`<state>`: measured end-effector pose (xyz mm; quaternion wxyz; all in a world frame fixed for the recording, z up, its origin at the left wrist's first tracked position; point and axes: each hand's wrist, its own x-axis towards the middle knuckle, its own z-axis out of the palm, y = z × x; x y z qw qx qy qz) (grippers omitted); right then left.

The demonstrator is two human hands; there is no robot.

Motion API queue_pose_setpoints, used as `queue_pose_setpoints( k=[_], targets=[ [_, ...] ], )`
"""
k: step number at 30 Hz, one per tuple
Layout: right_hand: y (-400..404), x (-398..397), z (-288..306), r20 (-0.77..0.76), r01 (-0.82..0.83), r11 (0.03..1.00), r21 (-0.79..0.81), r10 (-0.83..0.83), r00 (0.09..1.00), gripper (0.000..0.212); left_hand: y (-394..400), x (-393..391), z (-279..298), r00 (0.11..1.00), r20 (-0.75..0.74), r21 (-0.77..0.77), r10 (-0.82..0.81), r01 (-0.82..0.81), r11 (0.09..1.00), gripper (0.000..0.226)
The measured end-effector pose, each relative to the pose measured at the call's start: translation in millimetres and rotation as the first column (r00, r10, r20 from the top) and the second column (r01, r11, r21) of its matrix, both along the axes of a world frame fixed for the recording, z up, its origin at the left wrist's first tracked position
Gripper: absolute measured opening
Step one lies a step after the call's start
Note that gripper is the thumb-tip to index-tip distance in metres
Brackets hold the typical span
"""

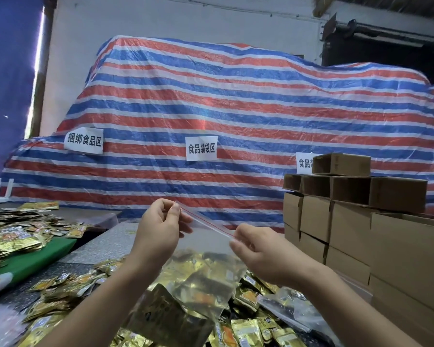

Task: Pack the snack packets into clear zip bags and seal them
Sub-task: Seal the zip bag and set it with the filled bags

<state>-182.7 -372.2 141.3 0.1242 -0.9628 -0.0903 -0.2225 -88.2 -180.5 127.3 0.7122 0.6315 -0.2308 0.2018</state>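
On the far striped tarp [236, 108] you see three white paper signs. The left sign [83, 140] reads 捆绑食品区, the middle sign [201, 148] reads 食品装袋区. The right sign [304, 163] shows only 食品装, because the cardboard boxes [341, 164] hide the rest.

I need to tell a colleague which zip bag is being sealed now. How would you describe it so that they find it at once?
Start at the big red, white and blue striped tarp, then look down in front of it to the two bare hands raised over the table. The clear zip bag hangs between the left hand and the right hand, gold snack packets inside. Unlike the filled bag lying on the pile, it is held up by its red-lined top.
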Motion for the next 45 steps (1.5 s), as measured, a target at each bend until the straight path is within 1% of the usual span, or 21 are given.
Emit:
queue_pose_setpoints(
  k=[4, 7, 13, 16, 18, 21, 22, 23, 25, 29, 30, 31, 32, 34, 36, 38, 41, 42, 43, 44, 45],
  targets=[
    [7, 2, -2, 0.131, 0.062, 0.985, -0.164, -0.041, 0.991, 0.038, 0, -4, -3, 1.000, 0.011, 0.000, 0.009, -0.009, 1.000, 0.021],
    [6, -1, -3, 0.171, 0.045, 0.971, -0.236, -0.004, 0.985, 0.042, 3, -5, -5, 1.000, 0.009, 0.010, 0.009, -0.009, 1.000, 0.022],
    [8, -8, -5, 0.181, -0.038, 0.991, -0.130, 0.062, 0.982, 0.042, 2, -14, -8, 0.991, 0.095, 0.031, 0.097, -0.100, 0.995, 0.022],
    [9, -11, -2, 0.144, -0.002, 0.997, -0.072, 0.013, 0.989, 0.045, 1, -19, -7, 0.995, 0.079, 0.028, 0.067, -0.069, 0.997, 0.021],
    [9, -14, 0, 0.104, 0.060, 0.994, -0.086, -0.051, 0.993, 0.046, -1, -23, -6, 0.997, 0.065, 0.036, 0.039, -0.041, 0.998, 0.020],
    [13, -18, 0, 0.148, 0.145, 0.978, -0.152, -0.123, 0.981, 0.031, -4, -25, -2, 0.999, 0.052, 0.027, 0.006, -0.007, 1.000, 0.021],
    [16, -19, -1, 0.171, 0.149, 0.981, -0.121, -0.127, 0.977, 0.023, -6, -25, -1, 0.999, 0.046, 0.017, -0.013, 0.012, 1.000, 0.020],
    [20, -19, -2, 0.183, 0.146, 0.987, -0.071, -0.131, 0.974, 0.023, -8, -26, 0, 0.999, 0.036, 0.002, -0.035, 0.035, 0.999, 0.020],
    [26, -16, -8, 0.172, 0.155, 0.988, 0.006, -0.154, 0.973, 0.047, -14, -28, 1, 0.996, 0.014, -0.034, -0.084, 0.085, 0.996, 0.019],
    [34, -6, -29, 0.057, 0.161, 0.987, 0.024, -0.162, 0.985, 0.107, -26, -33, 0, 0.991, -0.009, -0.065, -0.135, 0.134, 0.989, 0.019],
    [32, -4, -35, 0.009, 0.169, 0.985, 0.033, -0.169, 0.986, 0.115, -29, -35, -3, 0.989, -0.018, -0.066, -0.145, 0.143, 0.987, 0.020],
    [30, -1, -41, -0.039, 0.178, 0.983, 0.043, -0.176, 0.984, 0.117, -32, -37, -7, 0.986, -0.030, -0.061, -0.163, 0.161, 0.985, 0.020],
    [29, 1, -49, -0.085, 0.186, 0.982, 0.042, -0.182, 0.980, 0.110, -34, -39, -13, 0.981, -0.044, -0.044, -0.188, 0.186, 0.982, 0.020],
    [29, 6, -68, -0.146, 0.192, 0.980, -0.047, -0.197, 0.970, 0.076, -39, -40, -29, 0.974, -0.063, 0.054, -0.216, 0.219, 0.974, 0.021],
    [31, 12, -89, -0.179, 0.185, 0.977, -0.111, -0.202, 0.963, 0.043, -38, -36, -48, 0.980, -0.088, 0.187, -0.176, 0.190, 0.964, 0.023],
    [30, 20, -108, -0.232, 0.174, 0.981, -0.089, -0.191, 0.954, 0.019, -33, -29, -63, 0.989, -0.101, 0.293, -0.107, 0.132, 0.947, 0.024],
    [27, 29, -130, -0.277, 0.130, 0.983, -0.133, -0.162, 0.947, 0.015, -29, -20, -78, 0.997, -0.065, 0.452, -0.033, 0.059, 0.890, 0.021],
    [26, 32, -136, -0.283, 0.107, 0.982, -0.154, -0.148, 0.948, 0.022, -29, -18, -82, 0.998, -0.054, 0.501, -0.016, 0.041, 0.864, 0.020],
    [27, 34, -142, -0.288, 0.095, 0.979, -0.180, -0.144, 0.947, 0.046, -30, -16, -86, 0.999, -0.051, 0.537, -0.010, 0.036, 0.843, 0.019],
    [26, 37, -149, -0.293, 0.072, 0.983, -0.169, -0.120, 0.949, 0.063, -31, -13, -89, 0.998, -0.057, 0.561, -0.014, 0.043, 0.827, 0.017],
    [27, 39, -155, -0.307, 0.074, 0.988, -0.137, -0.113, 0.945, 0.068, -32, -11, -91, 0.997, -0.071, 0.577, -0.022, 0.059, 0.815, 0.015]
  ],
)
